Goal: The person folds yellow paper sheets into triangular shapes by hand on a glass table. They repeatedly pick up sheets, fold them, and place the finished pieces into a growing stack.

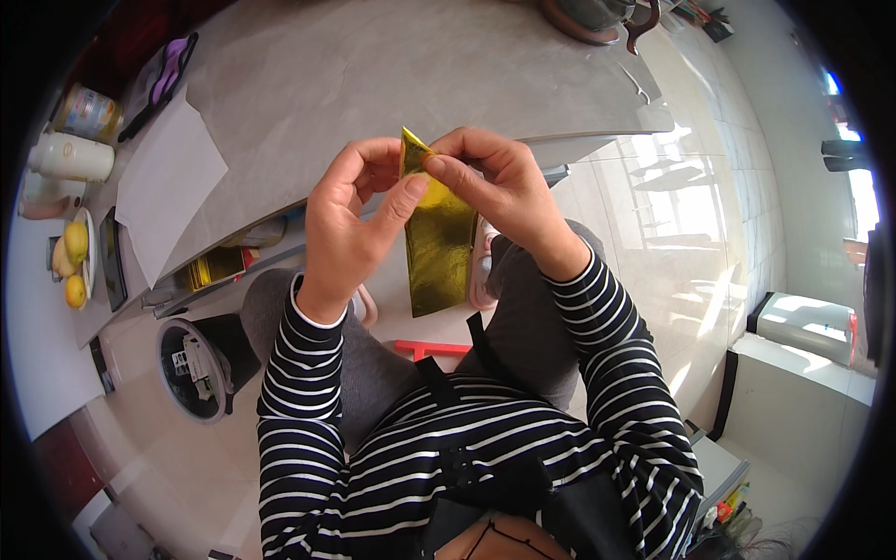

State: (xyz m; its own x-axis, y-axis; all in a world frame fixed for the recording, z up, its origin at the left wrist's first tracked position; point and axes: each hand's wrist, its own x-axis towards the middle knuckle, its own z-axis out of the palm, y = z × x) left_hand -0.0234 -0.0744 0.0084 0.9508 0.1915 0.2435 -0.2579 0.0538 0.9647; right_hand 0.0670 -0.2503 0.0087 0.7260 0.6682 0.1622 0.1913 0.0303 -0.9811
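A sheet of shiny gold foil paper [439,245] hangs down between my hands over my lap, its top folded into a pointed tip. My left hand [360,217] pinches the left side of that tip between thumb and fingers. On the other side, my right hand [500,185] grips the fold with thumb and index finger. Both hands are just in front of the near edge of the grey table [315,91]. Some of my fingertips are hidden behind the foil.
White paper [168,182] lies at the table's left, near a dark phone [113,259] and a plate of yellow fruit [85,259]. More gold sheets [220,267] sit in an open drawer [259,260]. Below stands a black bin [224,364]. A pot [595,10] stands at the table's far right.
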